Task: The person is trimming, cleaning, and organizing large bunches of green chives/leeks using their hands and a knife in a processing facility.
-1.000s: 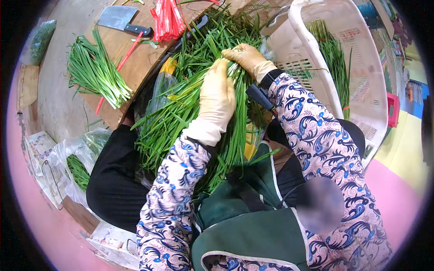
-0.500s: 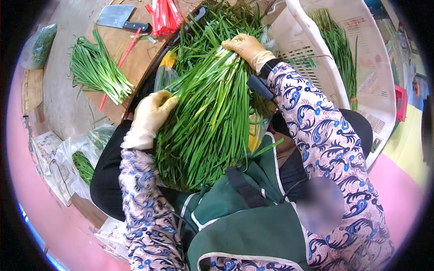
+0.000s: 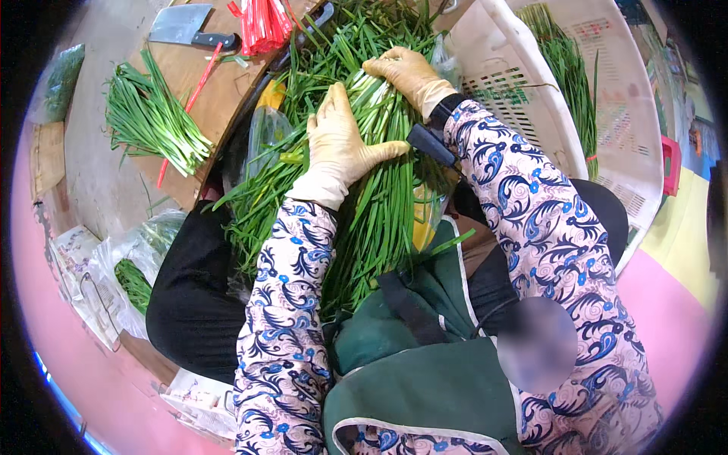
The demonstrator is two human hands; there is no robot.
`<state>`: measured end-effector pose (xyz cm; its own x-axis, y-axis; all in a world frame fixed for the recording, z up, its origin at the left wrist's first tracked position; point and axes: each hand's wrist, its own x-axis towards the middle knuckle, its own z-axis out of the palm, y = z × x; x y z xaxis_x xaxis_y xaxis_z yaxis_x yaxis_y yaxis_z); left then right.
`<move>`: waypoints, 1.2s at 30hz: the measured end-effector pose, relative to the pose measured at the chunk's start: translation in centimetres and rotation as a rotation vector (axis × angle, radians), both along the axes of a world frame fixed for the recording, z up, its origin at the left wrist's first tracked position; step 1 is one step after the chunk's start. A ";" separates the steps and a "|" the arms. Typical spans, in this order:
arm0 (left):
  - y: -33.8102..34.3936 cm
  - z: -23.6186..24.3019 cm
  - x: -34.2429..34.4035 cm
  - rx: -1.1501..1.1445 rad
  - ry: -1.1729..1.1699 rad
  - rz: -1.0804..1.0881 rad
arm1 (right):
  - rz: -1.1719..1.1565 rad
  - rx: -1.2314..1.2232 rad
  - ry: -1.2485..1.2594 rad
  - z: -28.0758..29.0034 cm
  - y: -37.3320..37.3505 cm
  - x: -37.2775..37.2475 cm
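Right hand point(image 3: 409, 76) is gripping the pale stem ends of the green bunch point(image 3: 379, 216), fingers curled over them at the top; thumb contact is hard to make out. Bunch is hanging down over the lap, above the apron point(image 3: 425, 387), sitting between the knees. Long axis is running from the pale ends, away from the body, back toward the person, with the leaf tips fanning out low and a bit left. Key relation: the right hand is holding the far end, while the left hand point(image 3: 334, 144) is lying flat along the upper left side of the bunch, nearer the leaves. Left fingers are pointing straight up and away, thumb stretching right across the stems; they aren't clenching anything, and can't tell how hard the palm is pressing. So the stems are running down and left from the right fingertips, passing below the left thumb. Loose heap of greens point(image 3: 356, 34) is lying just beyond both hands. Off left, another bunch point(image 3: 155, 121) is lying on the wooden board point(image 3: 220, 106), with the cleaver point(image 3: 182, 24) and red strips point(image 3: 262, 29) near its far side. White basket point(image 3: 622, 152) is standing to the right, holding more greens point(image 3: 569, 83).
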<state>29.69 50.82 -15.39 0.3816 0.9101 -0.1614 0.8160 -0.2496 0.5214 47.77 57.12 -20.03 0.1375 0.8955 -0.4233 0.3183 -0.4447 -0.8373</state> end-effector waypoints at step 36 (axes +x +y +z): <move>-1.9 -0.6 0.1 0.060 0.056 0.315 | 0.631 -0.181 0.142 2.7 1.8 0.1</move>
<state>29.75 48.89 -15.97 0.0715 0.9906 -0.1167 0.8851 -0.0091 0.4653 47.84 58.88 -17.37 -0.4571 0.6988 -0.5502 0.4560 -0.3470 -0.8195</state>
